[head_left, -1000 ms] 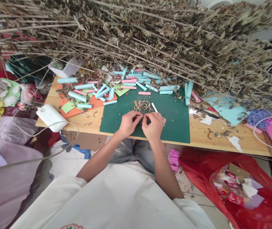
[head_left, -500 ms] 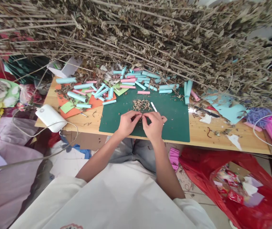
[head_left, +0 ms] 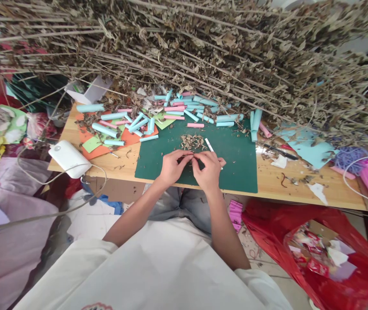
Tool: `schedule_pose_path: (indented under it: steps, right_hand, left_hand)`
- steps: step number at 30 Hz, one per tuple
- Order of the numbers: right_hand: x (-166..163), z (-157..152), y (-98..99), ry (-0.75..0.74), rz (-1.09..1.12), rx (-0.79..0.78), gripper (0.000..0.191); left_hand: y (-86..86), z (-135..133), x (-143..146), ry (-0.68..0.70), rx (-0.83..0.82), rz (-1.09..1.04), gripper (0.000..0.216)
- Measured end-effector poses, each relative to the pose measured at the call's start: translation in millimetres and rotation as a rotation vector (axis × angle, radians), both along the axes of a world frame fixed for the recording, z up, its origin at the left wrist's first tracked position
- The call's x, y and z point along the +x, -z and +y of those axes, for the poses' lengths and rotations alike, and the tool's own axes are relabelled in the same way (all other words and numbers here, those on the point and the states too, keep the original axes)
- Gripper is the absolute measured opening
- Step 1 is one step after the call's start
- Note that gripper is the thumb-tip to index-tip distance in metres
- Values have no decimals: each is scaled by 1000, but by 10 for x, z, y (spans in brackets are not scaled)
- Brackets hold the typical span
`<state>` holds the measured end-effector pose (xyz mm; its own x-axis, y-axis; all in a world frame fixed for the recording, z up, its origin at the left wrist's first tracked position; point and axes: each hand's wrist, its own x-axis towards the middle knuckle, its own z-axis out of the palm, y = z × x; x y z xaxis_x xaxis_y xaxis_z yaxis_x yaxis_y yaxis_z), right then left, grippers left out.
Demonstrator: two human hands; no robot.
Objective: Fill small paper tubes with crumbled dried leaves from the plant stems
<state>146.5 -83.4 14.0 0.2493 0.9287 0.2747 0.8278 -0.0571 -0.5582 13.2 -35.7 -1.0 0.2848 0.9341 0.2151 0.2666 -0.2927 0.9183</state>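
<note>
1. At the far left of the wooden surface [head_left: 122, 165] lay a white device [head_left: 69, 158] with a cord. Beside it was orange paper [head_left: 97, 148], strewn with pale blue and pink paper rolls [head_left: 132, 124].
2. A green mat [head_left: 235, 168] covered the middle of the surface, and both hands worked over its near edge.
3. The left hand [head_left: 171, 167] came in from the left. Its grip was narrowed to a pinch, with thumb and forefinger tips closed on a small bit [head_left: 194, 158].
4. That small bit looked brownish and thin, held just above the mat between the two hands. It was too small for me to tell what it was.
5. Just behind it on the mat lay a loose heap of dried leaf crumbs [head_left: 193, 141], with a short white roll [head_left: 208, 144] just to its right.
6. The right hand [head_left: 208, 172] met the left fingertip to fingertip. Its grip was likewise pinched on the same bit, the other fingers curled.
7. Farther right, a black tool [head_left: 280, 152] and a light blue sheet [head_left: 311, 150] rested on the surface, and a red bag [head_left: 267, 221] lay on the floor below.
8. Dry stalks [head_left: 203, 56] were heaped across the whole back.
</note>
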Motion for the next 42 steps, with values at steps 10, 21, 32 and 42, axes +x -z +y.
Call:
schedule_pose_path:
  steps: [10, 21, 32, 42]
  right_hand:
    - [-2, 11, 17, 50, 7, 21, 16]
    - [-58, 64, 65, 253, 137, 86, 14]
    - [-30, -57, 44, 125, -69, 29, 29]
    - [-29, -32, 48, 25, -65, 39, 17]
  left_hand:
    - [-31, 2, -5, 49, 40, 34, 18]
    - [2, 2, 1, 20, 9, 37, 18]
    - [39, -1, 8, -19, -9, -7, 21]
    - [22, -12, 11, 10, -83, -64, 19]
